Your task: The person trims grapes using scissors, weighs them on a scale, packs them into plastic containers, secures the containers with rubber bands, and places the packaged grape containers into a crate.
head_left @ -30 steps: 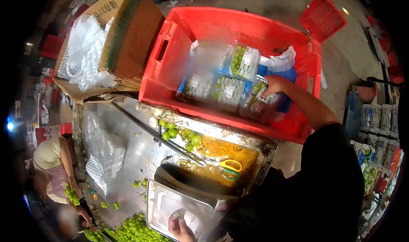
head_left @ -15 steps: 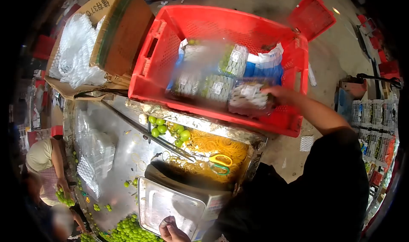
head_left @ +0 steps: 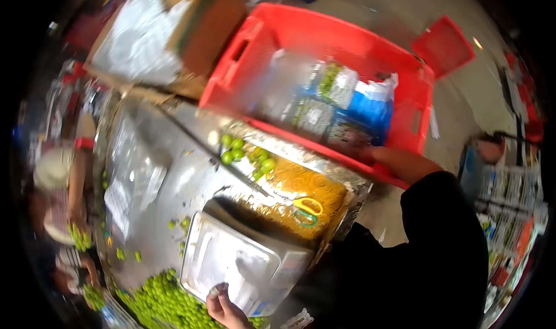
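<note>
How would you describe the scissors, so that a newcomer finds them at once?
Find the large red crate, then the metal worktable below it in the picture. On the worktable, thin yellow-orange bands lie beside a few green fruits. The scissors lie on these bands, set apart by one yellow handle loop and one green.

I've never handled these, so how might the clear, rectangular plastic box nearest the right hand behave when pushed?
The clear, rectangular plastic box likely holds its shape, as its outline looks boxy. Its smooth-looking plastic may be slippery. Being low and flat-sided inside the red plastic crate, it would probably slide rather than roll.
</note>
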### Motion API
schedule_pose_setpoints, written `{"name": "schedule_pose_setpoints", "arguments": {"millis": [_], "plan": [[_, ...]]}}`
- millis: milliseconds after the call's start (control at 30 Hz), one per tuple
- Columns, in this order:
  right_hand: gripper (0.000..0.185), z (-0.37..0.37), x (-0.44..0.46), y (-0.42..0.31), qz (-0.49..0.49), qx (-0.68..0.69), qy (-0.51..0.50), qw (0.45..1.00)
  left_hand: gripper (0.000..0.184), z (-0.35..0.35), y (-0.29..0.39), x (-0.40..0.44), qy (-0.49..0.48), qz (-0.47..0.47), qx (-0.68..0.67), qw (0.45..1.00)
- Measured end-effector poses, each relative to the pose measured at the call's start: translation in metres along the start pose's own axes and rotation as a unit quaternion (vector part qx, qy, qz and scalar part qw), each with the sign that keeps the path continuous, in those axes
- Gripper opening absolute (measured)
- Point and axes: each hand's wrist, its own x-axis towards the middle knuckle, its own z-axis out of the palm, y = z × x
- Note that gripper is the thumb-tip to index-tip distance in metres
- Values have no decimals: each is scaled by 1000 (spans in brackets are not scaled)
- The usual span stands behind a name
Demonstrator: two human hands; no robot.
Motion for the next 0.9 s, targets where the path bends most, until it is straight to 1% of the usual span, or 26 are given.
{"name": "schedule_pose_setpoints", "arguments": {"millis": [33,100,167,267,367,400,433,467,500,533,567,600,633,667,700,767,833,900], "plan": [[17,1,9,-3,-12,-3,-3,1000,17,-10,-11,0,-8,69,-92,993],[16,6,22,-3,-26,-7,-17,999,20,-17,7,7,-42,56,-21,997],[16,2,31,1,-20,-19,-42,999,20,-27,19,22,-55,78,-15,995],[16,-23,36,4,8,-50,-85,995,21,-58,18,70,-58,133,122,982],[17,-73,29,-13,29,-75,-105,991,21,-90,16,132,-72,159,208,962],[17,-99,25,-30,23,-74,-95,992,21,-97,11,162,-56,192,247,948],[18,-121,23,-53,-5,-48,-65,997,22,-100,3,190,-41,223,283,932],[18,-145,21,-83,-52,-4,-16,998,24,-97,3,218,-22,249,311,917],[19,-168,20,-120,-121,46,41,991,26,-91,3,243,-4,276,336,900],[19,-187,19,-157,-234,117,114,958,26,-85,-2,268,-7,287,319,903],[20,-210,16,-195,-261,78,199,941,28,-77,-8,297,34,335,345,876],[17,-234,13,-232,-289,93,238,923,30,-68,-11,321,77,382,368,844],[16,-247,20,-257,-344,161,325,866,30,-62,-14,337,81,396,381,831],[18,-267,34,-277,-358,119,409,831,28,-63,-19,352,34,331,419,845],[18,-291,52,-287,-319,53,451,832,25,-62,-22,362,-15,258,458,850],[23,-325,106,-299,-331,20,577,747,23,-58,-13,359,-29,270,458,847],[32,-352,163,-300,-284,-27,561,777,20,-63,-13,356,-34,256,470,844],[42,-361,216,-296,-259,-82,504,820,19,-65,-15,355,-64,297,481,822]]}}
